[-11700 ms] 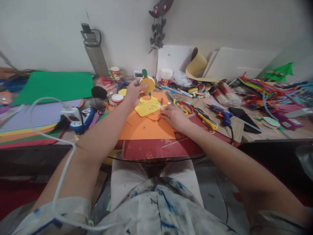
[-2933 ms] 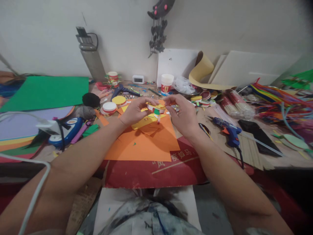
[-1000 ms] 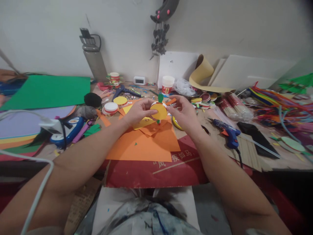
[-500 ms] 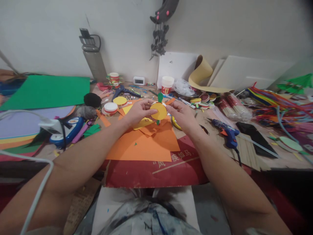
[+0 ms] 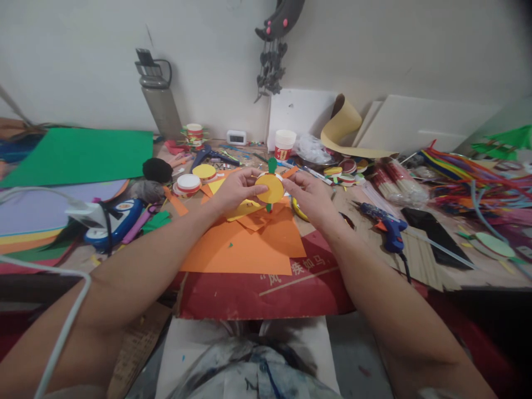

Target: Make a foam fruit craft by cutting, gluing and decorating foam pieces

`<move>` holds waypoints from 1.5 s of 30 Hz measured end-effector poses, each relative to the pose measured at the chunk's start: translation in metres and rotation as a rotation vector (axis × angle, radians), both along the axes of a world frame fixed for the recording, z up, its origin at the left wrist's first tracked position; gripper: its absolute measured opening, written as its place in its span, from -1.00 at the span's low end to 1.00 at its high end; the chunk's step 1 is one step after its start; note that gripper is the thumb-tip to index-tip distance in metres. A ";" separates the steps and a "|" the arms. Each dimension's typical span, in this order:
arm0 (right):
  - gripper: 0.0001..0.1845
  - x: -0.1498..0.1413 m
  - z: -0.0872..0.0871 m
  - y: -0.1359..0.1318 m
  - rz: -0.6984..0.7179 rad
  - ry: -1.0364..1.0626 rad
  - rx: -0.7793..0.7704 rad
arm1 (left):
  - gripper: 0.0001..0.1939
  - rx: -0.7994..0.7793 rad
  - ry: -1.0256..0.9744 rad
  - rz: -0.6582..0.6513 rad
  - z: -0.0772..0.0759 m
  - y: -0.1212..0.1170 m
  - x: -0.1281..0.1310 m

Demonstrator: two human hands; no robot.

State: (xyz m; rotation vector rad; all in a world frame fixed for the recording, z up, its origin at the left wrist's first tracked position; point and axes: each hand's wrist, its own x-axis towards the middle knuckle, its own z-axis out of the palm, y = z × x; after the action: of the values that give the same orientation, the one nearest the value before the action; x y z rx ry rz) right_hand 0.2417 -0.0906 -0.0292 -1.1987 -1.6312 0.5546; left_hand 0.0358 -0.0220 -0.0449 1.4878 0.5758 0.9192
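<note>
Two green tabs (image 5: pixel 272 164) already jut from the yellow disc (image 5: pixel 275 190), at twelve and six o'clock. The left hand (image 5: pixel 236 191) pinches the disc's nine o'clock side above orange paper (image 5: pixel 249 256); the right hand (image 5: pixel 308 194) holds an orange strip (image 5: pixel 290 172) near two o'clock, its attachment unclear.

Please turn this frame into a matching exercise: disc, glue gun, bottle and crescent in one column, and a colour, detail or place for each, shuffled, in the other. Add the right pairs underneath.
Column one
1. Disc
2. Glue gun
3. Bottle
4. Crescent

Column two
A. Dark, with pink spots
B. Blue, with an orange trigger
C. Yellow, in the left hand
D. Grey, with a loop handle

Right pairs: 1-C, 2-B, 3-D, 4-A
</note>
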 end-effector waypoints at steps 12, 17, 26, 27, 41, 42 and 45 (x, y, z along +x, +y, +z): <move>-0.69 0.000 0.001 0.000 0.004 -0.007 -0.011 | -0.36 -0.006 -0.002 -0.003 0.001 -0.001 0.000; -0.66 0.000 0.001 0.000 0.004 0.008 -0.008 | -0.36 0.005 0.010 -0.005 0.000 0.000 0.000; -0.59 0.000 0.003 -0.001 -0.018 0.009 -0.020 | -0.38 0.003 0.008 -0.011 0.002 -0.001 0.000; -0.58 0.000 0.003 -0.001 -0.029 0.012 -0.016 | -0.39 0.004 0.004 -0.007 0.002 -0.002 -0.001; -0.32 0.001 -0.017 0.014 0.052 0.157 0.036 | -0.42 -0.009 -0.020 0.039 0.008 -0.007 -0.002; -0.32 0.001 -0.018 0.015 0.058 0.163 0.029 | -0.41 -0.011 -0.024 0.034 0.007 -0.006 -0.002; -0.31 0.001 -0.019 0.016 0.073 0.179 0.017 | -0.39 -0.023 -0.031 0.019 0.004 -0.003 -0.001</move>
State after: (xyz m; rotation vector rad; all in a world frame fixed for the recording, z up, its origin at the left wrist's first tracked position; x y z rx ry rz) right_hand 0.2424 -0.0744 -0.0482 -1.0494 -1.5290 0.6735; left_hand 0.0344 -0.0254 -0.0410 1.4474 0.5769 0.9459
